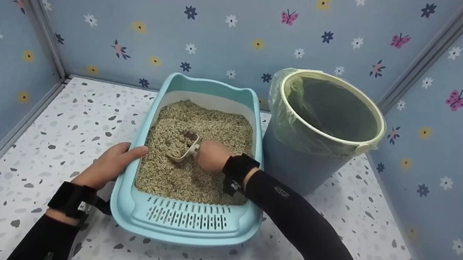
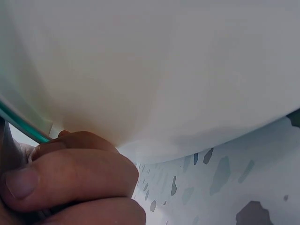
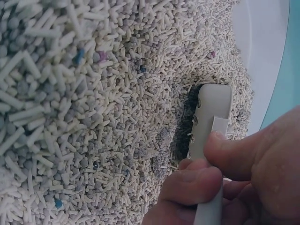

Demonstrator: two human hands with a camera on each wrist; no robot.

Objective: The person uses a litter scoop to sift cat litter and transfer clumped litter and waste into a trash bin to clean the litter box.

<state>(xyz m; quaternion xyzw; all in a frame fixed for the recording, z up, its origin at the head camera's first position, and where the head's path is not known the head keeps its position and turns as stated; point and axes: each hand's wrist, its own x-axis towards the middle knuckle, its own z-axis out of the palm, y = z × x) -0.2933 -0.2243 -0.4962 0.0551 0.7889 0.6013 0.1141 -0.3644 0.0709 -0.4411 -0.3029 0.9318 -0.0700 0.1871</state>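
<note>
A light-blue litter box stands on the floor, filled with pale pellet litter. My left hand grips its left rim, thumb over the top; in the left wrist view the curled fingers show beneath the rim, against the white outer wall. With my right hand I hold a litter scoop by its handle, thumb pressed on the neck. The scoop's head is tilted on edge, partly sunk in the litter near the middle of the box. A dark brown clump lies at its far edge.
A tall blue-grey bin with a pale rim and a thin yellowish liner bag stands close to the box's right side. Patterned blue wall panels enclose the back and both sides of the speckled floor.
</note>
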